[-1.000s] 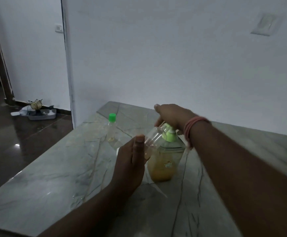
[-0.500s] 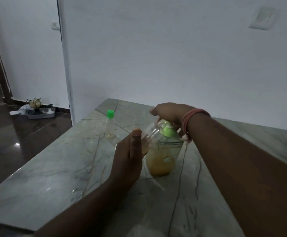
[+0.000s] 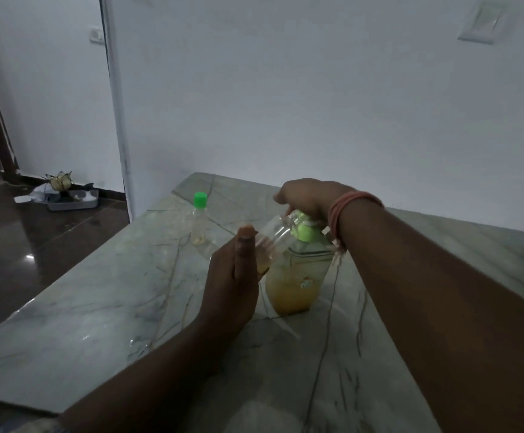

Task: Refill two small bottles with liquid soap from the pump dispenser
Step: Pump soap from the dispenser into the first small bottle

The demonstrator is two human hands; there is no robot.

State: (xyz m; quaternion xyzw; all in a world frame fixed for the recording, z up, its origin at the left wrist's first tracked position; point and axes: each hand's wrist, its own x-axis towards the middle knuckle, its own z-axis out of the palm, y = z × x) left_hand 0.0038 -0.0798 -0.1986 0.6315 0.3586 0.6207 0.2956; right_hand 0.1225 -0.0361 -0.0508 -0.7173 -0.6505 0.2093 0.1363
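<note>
A clear pump dispenser (image 3: 295,285) with a green pump head and orange soap in its lower half stands on the marble table (image 3: 104,295). My right hand (image 3: 307,196) rests on top of the green pump head, fingers bent over it. My left hand (image 3: 232,282) holds a small clear uncapped bottle (image 3: 270,239) tilted, its mouth up against the pump spout; a little orange soap lies in the bottle's low end. A second small bottle (image 3: 198,223) with a green cap stands upright farther back on the left, a bit of soap at its bottom.
A white wall rises right behind the table. The table's left edge drops to a dark glossy floor, where a grey tray with clutter (image 3: 70,198) lies near a doorway. A small wet patch (image 3: 138,342) shines on the marble near my left forearm.
Both hands, the tilted bottle and the dispenser keep the same arrangement. Only the camera view has shifted a little.
</note>
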